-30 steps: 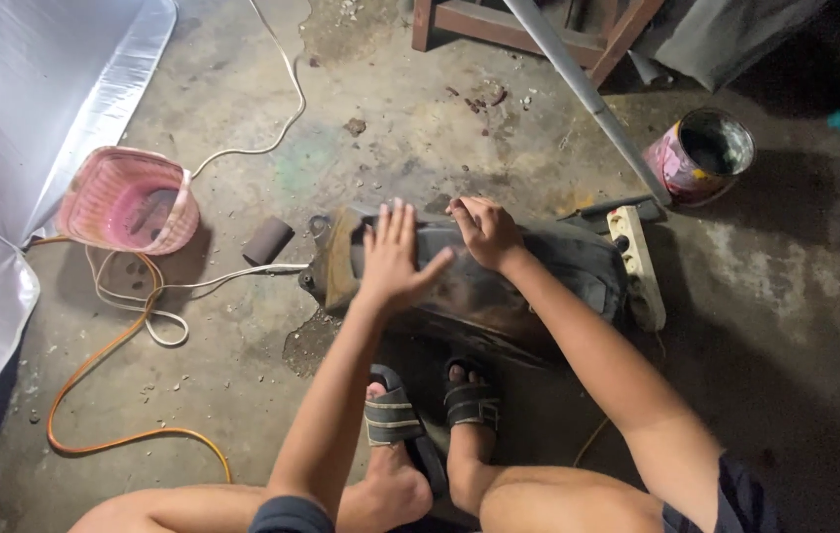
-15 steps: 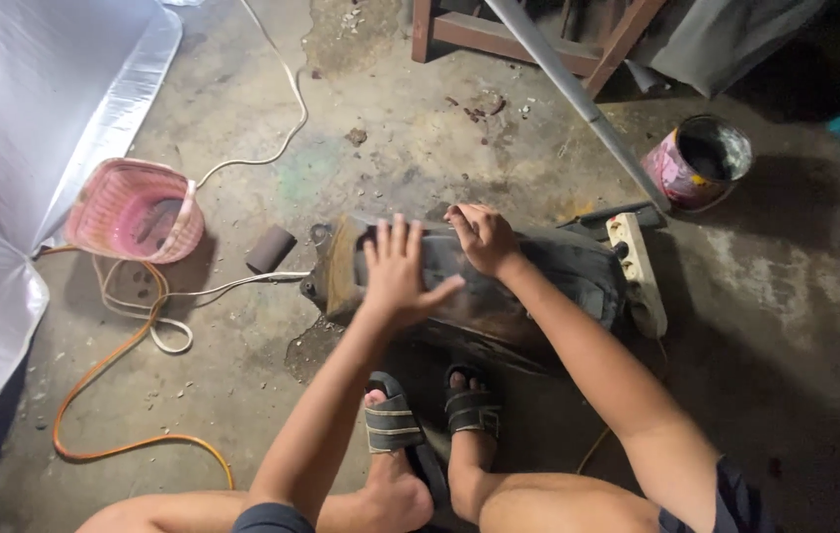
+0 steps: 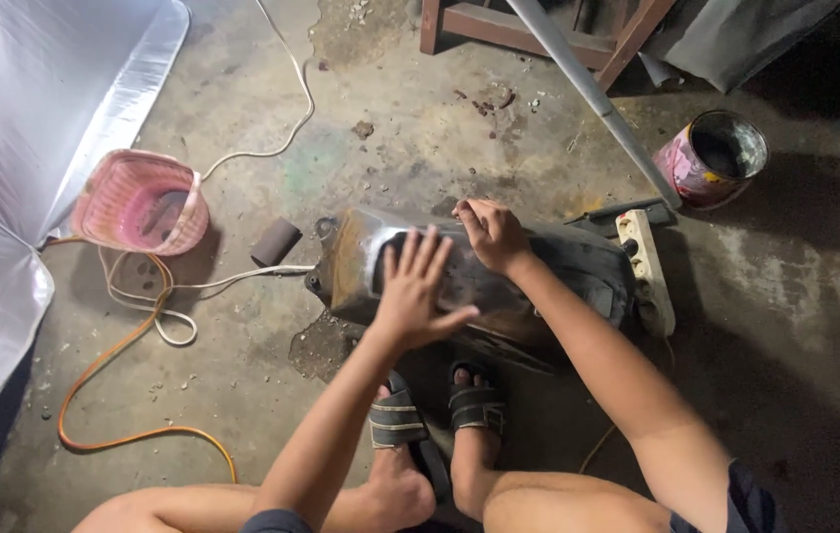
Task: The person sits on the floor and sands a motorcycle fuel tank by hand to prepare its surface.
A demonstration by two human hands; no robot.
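Observation:
A dark, worn metal tank-shaped part [image 3: 548,271] lies on the concrete floor in front of my feet. My left hand [image 3: 418,288] rests flat on its top with the fingers spread, holding nothing. My right hand [image 3: 491,233] sits on the part's far upper edge with the fingers curled, pressing something small against the metal; what it is stays hidden under the fingers. Both feet in strapped sandals [image 3: 439,419] sit just below the part.
A pink plastic basket [image 3: 140,202] stands at the left, with a small dark cylinder [image 3: 275,241] beside it. White cable [image 3: 158,311] and orange hose [image 3: 109,395] trail across the floor. A white power strip [image 3: 645,271] lies right of the part, a paint can [image 3: 711,158] behind it, and a silver sheet [image 3: 15,148] fills the left.
My left hand has slid slightly to the right and toward me over the part's top. The right hand stays at the far edge.

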